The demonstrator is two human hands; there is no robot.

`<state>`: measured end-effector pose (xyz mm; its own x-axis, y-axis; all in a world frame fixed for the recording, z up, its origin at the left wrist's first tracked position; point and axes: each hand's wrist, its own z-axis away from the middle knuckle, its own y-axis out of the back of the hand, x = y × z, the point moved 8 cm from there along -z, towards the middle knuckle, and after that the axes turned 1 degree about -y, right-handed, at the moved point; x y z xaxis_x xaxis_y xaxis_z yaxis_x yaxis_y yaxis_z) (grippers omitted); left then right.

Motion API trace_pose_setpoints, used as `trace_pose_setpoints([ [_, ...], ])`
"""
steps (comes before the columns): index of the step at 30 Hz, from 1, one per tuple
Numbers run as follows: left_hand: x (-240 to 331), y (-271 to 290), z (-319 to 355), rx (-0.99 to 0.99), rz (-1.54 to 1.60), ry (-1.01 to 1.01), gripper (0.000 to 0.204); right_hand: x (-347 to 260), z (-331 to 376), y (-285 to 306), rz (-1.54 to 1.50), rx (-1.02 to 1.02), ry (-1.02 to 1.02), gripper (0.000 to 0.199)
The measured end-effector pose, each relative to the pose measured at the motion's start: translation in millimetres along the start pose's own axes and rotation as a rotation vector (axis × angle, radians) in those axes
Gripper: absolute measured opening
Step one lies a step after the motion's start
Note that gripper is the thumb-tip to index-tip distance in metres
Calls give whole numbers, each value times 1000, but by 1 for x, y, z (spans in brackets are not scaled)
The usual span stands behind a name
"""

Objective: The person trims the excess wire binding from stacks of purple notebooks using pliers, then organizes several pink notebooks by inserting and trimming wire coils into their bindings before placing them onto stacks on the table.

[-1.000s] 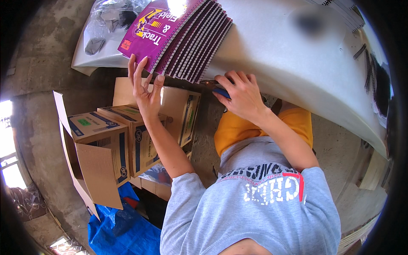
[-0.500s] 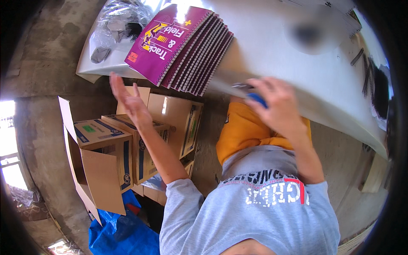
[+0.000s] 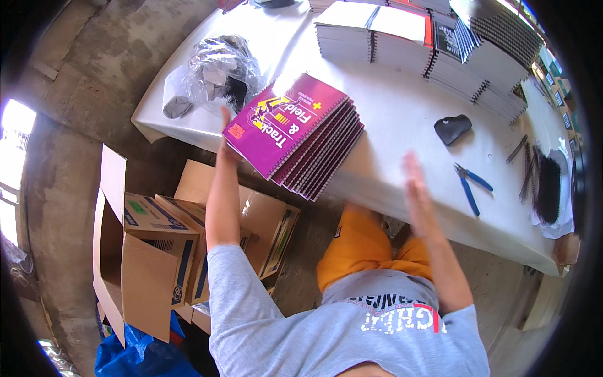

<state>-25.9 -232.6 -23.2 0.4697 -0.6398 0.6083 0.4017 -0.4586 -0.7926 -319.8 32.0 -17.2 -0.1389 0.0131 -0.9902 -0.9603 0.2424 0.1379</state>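
Note:
A fanned stack of purple spiral-bound books point(image 3: 286, 125) lies at the near edge of the white-covered table point(image 3: 383, 135), its black coils facing right. My left hand point(image 3: 227, 141) is against the stack's left edge, a finger stretched up along it; the cover hides part of the hand. To the right of the stack, apart from it, my right hand point(image 3: 418, 191) is raised at the table edge, empty, fingers extended and blurred by motion. Blue-handled cutting pliers point(image 3: 470, 187) lie slightly spread on the table beyond it, near a small black pouch-like object point(image 3: 452, 129).
Clear plastic wrapping point(image 3: 220, 66) sits behind the stack. Tall piles of bound books point(image 3: 402, 47) stand at the back. Loose black coils point(image 3: 527, 173) lie far right. Below left are an open carton point(image 3: 151, 283), other cardboard boxes point(image 3: 267, 217) and a blue plastic sheet point(image 3: 147, 352).
The blue-handled pliers have left my right hand and now lie on the table. My left hand has come up against the stack's edge. The view has shifted, showing more of the table's back.

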Motion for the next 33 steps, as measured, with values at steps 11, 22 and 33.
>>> trace_pose_setpoints([
  [11, -70, -64, 39, 289, -143, -63, 58, -44, -75, -112, -887, -132, -311, 55],
  [22, -97, -73, 41, 524, -215, -253, 75, -33, -113, -91, -710, -239, -358, 51],
  [33, -202, -141, 47, 1006, 241, -888, 99, 2, -193, -68, -276, -808, -355, 22],
])
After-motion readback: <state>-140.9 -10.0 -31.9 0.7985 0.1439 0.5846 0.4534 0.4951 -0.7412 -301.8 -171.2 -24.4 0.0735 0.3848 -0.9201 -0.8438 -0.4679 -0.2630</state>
